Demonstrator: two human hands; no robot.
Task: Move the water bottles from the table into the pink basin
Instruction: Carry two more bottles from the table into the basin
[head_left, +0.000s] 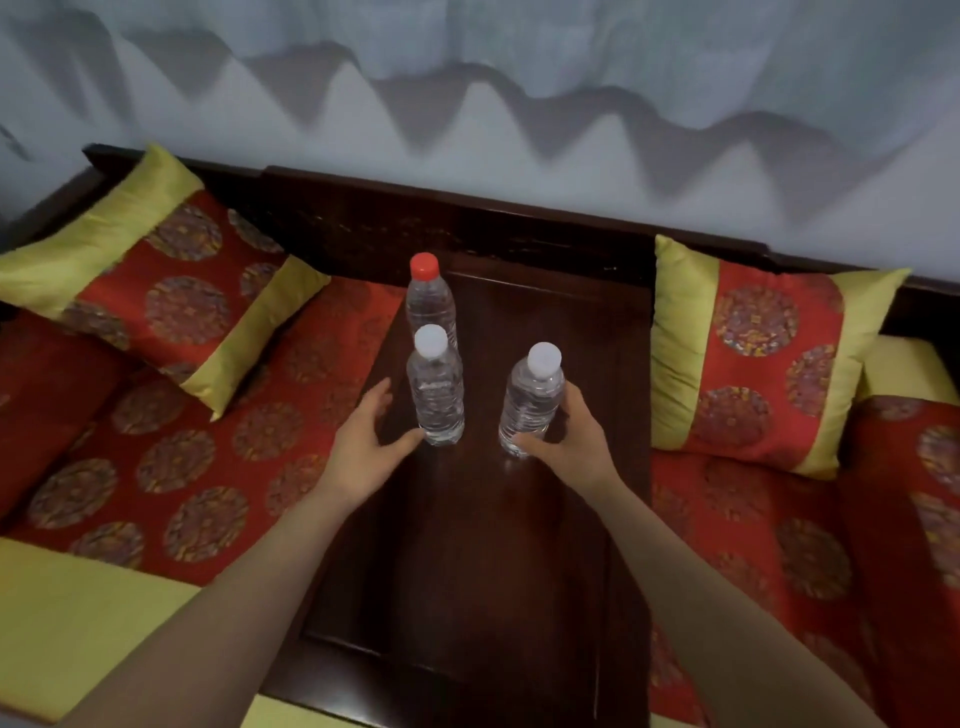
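**Right hand on a bottle, left hand open beside another — all three bottles on the table**

- Table (483, 545): dark wood, narrow, runs away from the camera between two red-and-yellow cushioned seats. All three bottles sit in its far half.
- Red-capped bottle (430, 304): upright, near the far left corner of the table, close to the left edge. Nothing touching it.
- Left white-capped bottle (436, 395): upright, just in front of the red-capped one, also along the left edge. The two overlap in view; can't tell if they touch.
- Right white-capped bottle (531, 402): nearer the table's middle line, apart from the other two, tilted slightly with its cap leaning right.
- Right hand (571, 441): wrapped round the lower body of the right white-capped bottle, fingers behind it, thumb across the front near the base. Can't tell if the base is off the wood.
- Left hand (363, 447): spread open, cupped toward the left white-capped bottle. Thumb tip is at or just touching its base, fingers spread to its left, not closed round it.
- Pillows: left pillow (156, 291) lies on the left seat, right pillow (763, 353) leans on the right seat, both clear of the table.
- Pink basin: not in view.
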